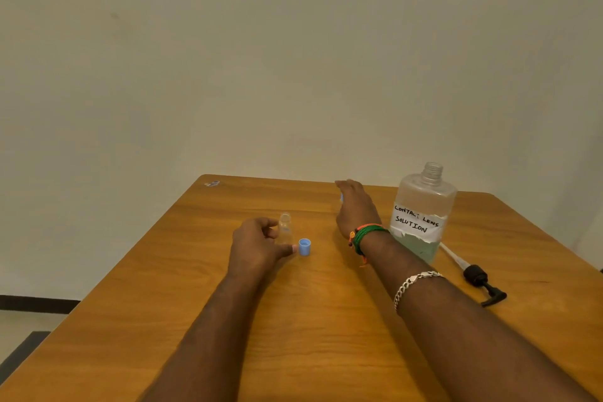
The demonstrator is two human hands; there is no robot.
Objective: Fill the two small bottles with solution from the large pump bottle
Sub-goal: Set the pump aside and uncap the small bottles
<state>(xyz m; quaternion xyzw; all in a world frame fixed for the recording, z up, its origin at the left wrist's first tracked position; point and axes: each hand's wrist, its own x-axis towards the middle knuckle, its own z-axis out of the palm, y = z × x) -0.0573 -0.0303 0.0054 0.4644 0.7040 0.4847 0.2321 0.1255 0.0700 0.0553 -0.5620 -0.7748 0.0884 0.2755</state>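
1. Head view, wooden table [326, 320]: it carries every item listed below and is cut off at the lower and right edges of the picture.
2. Large bottle [421, 215]: stands upright near the table's far right, neck uncapped, clear liquid in its lower part, with a torn handwritten label reading "CONTACT LENS SOLUTION". The right forearm covers its lower left corner.
3. Pump head [479, 279]: black, with a white tube, lying flat on the table just right of the large bottle.
4. Right hand [357, 209]: reaches forward, back of hand to the camera. A small patch of blue shows at the fingers; whether they grasp anything cannot be determined. Green and orange threads circle the wrist.
5. Left hand [261, 246]: fingers curled around the small clear bottle [285, 227], thumb extended toward the blue cap [304, 247].
6. Small clear bottle: upright, uncapped, near the table centre; its fill level is unclear.
7. Blue cap: rests open side up, just right of the small clear bottle.
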